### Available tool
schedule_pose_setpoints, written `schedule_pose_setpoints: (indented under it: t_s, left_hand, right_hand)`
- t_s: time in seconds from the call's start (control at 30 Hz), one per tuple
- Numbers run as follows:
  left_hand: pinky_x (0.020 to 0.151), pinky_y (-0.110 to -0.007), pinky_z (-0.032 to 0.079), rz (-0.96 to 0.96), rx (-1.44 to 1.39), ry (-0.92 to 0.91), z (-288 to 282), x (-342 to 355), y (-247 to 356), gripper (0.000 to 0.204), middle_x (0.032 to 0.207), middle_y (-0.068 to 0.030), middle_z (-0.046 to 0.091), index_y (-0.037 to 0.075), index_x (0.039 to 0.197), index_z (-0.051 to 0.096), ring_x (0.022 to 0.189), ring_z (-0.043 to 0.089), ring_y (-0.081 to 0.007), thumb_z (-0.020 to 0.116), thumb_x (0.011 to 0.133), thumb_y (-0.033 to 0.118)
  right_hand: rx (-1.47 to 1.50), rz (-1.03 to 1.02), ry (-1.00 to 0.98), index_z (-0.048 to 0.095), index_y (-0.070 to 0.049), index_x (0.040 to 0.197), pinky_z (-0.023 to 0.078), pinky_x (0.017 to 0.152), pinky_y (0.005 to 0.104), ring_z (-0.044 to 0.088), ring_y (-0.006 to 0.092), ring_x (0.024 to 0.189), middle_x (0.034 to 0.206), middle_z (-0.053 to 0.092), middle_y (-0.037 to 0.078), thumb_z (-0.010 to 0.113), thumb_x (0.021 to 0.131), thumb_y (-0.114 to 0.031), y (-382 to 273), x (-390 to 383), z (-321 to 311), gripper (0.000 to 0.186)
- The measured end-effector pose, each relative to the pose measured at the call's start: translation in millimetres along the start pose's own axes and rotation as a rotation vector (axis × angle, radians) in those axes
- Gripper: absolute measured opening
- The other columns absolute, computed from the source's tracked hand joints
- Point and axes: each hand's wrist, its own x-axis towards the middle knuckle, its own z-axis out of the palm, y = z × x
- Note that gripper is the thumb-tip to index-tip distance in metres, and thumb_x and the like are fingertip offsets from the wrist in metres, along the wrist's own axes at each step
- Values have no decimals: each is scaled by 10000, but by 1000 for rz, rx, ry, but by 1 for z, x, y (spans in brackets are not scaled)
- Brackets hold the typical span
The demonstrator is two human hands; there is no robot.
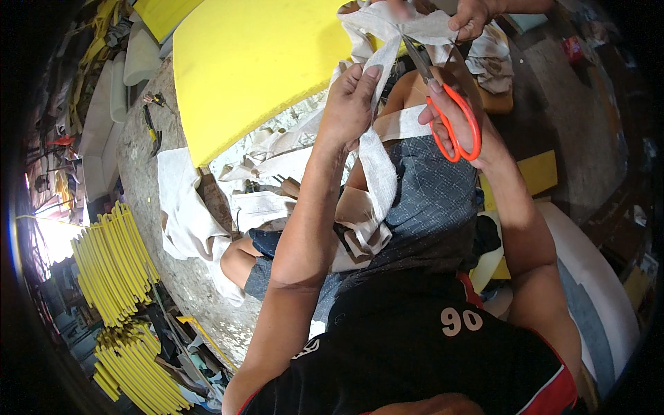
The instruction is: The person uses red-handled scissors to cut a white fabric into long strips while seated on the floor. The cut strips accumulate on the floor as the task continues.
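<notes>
My left hand (349, 104) grips a white fabric strip (380, 173) that hangs down over my lap. My right hand (448, 121) holds scissors (472, 128) with orange-red handles; their dark blades reach up to the white fabric above, near where it narrows. At the top right, another person's hand (472, 19) pinches the same white material. Beyond my left hand lies a large yellow foam sheet (249, 69). More white cloth (187, 194) lies in loose pieces beside and under my left forearm.
A worn grey surface (142, 180) carries a small yellow-and-black tool (151, 131). Stacks of yellow strips (114, 263) stand at the lower left, with pale foam rolls (117, 86) above. At the right are crumpled white cloth (490, 69), yellow pieces (526, 180) and a pale curved panel (595, 290).
</notes>
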Motion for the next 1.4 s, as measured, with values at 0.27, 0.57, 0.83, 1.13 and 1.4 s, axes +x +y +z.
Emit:
schedule_pose_setpoints:
  t_s: [0.27, 0.57, 0.83, 1.13, 1.4]
  left_hand:
    - [509, -221, 316, 9, 13, 2, 0, 1, 1, 253, 706, 65, 515, 46, 977, 634, 591, 402, -32, 545, 1074, 261]
    - [489, -222, 326, -3, 15, -7, 0, 2, 6, 248, 689, 58, 533, 45, 1000, 650, 554, 422, -37, 554, 1070, 262]
    - [457, -220, 331, -24, 17, 3, -13, 1, 13, 235, 676, 51, 544, 37, 1052, 644, 512, 426, -37, 558, 1067, 255]
    - [389, -225, 308, -6, 35, -6, -14, 3, 6, 267, 596, 34, 504, 45, 1009, 617, 414, 405, -59, 539, 1074, 292]
    - [457, -224, 322, -21, 79, 7, -14, -3, 10, 245, 663, 53, 524, 49, 1033, 637, 506, 407, -42, 560, 1067, 278]
  right_hand:
    - [13, 12, -7, 604, -12, 852, 363, 389, 201, 429, 47, 411, 537, 456, -29, 547, 1010, -574, 3, 3, 0, 587]
    - [23, -91, 13, 593, -40, 849, 354, 384, 220, 426, 49, 433, 596, 500, 2, 551, 1026, -518, 2, 6, 2, 512]
    - [-21, -60, -28, 578, -53, 908, 343, 380, 218, 411, 42, 430, 675, 535, 22, 520, 1045, -500, 0, -4, -5, 470]
    - [54, -45, -42, 556, -31, 921, 389, 379, 229, 456, 58, 452, 695, 563, 68, 537, 1036, -499, 3, 10, -2, 482]
    - [1, 7, -41, 556, -26, 901, 391, 390, 227, 451, 63, 441, 679, 561, 61, 555, 1022, -520, 7, 12, -5, 508]
